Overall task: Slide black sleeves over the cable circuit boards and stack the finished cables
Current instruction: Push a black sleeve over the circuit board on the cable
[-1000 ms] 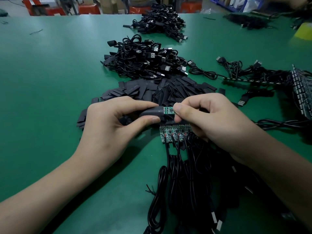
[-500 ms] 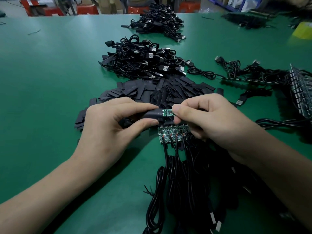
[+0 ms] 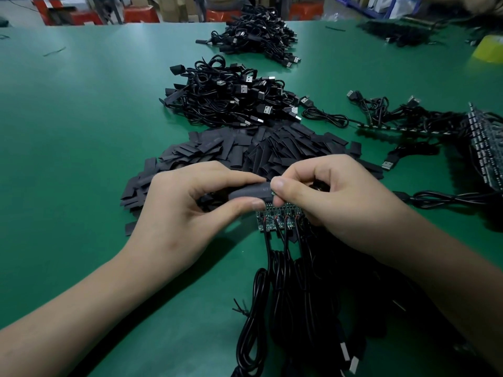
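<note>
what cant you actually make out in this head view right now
All in the head view:
- The circuit board in the black sleeve: covered by the sleeve and the thumb of the right hand; its depth is unclear.
- Print on the sleeve: too small.
- The far boards: blurred, cut by the right edge.
- The yellow object: blurred, cut by the right edge.
- Plugs of the near cables: partly cut by the bottom edge and shaded by the right forearm.

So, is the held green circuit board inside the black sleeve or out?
Almost fully in: black tubular sleeve covers it, only a green sliver showing.
</note>
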Tool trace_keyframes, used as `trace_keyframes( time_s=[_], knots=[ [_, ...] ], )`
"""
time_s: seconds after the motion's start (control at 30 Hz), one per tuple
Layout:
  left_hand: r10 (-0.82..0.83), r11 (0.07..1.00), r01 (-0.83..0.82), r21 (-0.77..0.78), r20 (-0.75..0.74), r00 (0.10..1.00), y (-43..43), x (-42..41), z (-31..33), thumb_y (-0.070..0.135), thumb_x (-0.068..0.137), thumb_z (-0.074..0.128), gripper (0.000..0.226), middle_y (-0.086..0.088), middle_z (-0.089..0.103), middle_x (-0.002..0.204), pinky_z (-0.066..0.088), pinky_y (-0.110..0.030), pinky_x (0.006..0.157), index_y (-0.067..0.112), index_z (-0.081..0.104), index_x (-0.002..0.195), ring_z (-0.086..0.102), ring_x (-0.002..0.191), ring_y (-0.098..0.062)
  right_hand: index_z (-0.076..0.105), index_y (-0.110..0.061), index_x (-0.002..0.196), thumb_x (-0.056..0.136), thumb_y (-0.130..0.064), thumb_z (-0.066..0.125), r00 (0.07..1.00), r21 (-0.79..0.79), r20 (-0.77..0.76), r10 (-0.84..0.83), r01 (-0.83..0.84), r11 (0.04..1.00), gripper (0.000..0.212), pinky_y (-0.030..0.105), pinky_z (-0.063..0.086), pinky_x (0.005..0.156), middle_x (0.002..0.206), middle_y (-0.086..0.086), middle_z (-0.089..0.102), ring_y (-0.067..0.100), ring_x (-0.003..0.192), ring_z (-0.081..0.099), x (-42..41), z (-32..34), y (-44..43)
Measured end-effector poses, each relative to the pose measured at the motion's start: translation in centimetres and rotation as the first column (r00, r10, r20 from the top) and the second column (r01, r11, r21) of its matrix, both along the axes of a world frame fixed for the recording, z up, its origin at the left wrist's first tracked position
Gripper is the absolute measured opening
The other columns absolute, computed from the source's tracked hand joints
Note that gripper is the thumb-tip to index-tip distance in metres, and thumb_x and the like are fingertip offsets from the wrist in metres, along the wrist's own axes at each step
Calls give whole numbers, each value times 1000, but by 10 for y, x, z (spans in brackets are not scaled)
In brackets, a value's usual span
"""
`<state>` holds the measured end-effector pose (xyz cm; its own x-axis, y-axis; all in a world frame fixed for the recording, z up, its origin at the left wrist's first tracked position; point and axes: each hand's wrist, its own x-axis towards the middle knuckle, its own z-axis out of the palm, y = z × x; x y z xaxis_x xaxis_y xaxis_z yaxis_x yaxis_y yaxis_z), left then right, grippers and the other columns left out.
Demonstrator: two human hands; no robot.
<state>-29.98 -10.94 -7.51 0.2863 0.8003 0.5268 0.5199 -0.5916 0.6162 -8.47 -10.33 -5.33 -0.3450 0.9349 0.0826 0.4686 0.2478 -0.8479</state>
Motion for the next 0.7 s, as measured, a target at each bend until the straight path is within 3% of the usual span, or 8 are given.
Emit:
trace_keyframes(
  time_s=[0.13,0.23,0.27,0.33,0.37,0.53,0.7],
  knots=[
    [4,1000,-4,25,17,1000,0,0,-1,36,86,75,22,13,75,94,53,-26,77,31,76,107,70,88,-12,72,-27,82,98,-39,60,999,38,-40,22,-21,999,24,11,31,49,51,-14,49,0,43,44,-2,-2,-1],
    [43,999,-40,-27,113,993,3,-2,-3,36,85,75,21,15,76,94,52,-23,82,33,75,106,71,90,-9,69,-27,97,95,-27,68,989,149,-148,-3,25,988,2,19,43,59,70,-7,64,2,57,54,0,0,0],
    [52,998,-45,-51,149,987,3,-2,-3,35,85,75,20,15,76,95,52,-23,83,34,75,105,71,91,-8,67,-27,98,95,-23,69,990,216,-143,-5,36,976,5,23,46,60,76,-6,66,5,61,58,1,0,-1],
    [51,996,-37,-77,196,979,4,-4,-4,33,86,76,18,14,77,97,53,-23,85,32,76,104,72,92,-8,67,-27,95,95,-21,69,996,345,-85,-5,34,938,6,40,49,61,83,-7,67,17,66,62,1,0,-3],
    [43,996,-25,-84,214,976,4,-4,-4,32,87,77,16,12,77,98,54,-24,85,31,77,104,72,92,-8,68,-26,94,95,-20,69,998,401,-62,-10,34,916,6,42,49,61,82,-8,67,17,66,62,1,-1,-4],
    [9,985,48,-165,330,944,3,-3,-5,32,87,76,15,8,78,97,56,-23,81,31,78,101,73,87,-7,74,-16,93,93,-12,73,999,586,20,-34,16,810,4,26,49,67,82,-10,70,11,78,65,2,-2,-2],
    [-4,979,75,-189,352,936,2,-1,-7,34,85,75,15,10,78,96,54,-18,78,33,78,100,72,85,-3,76,-12,96,95,-12,72,990,697,126,-55,-50,715,4,37,54,71,86,0,71,18,82,68,5,-6,0]
  ],
)
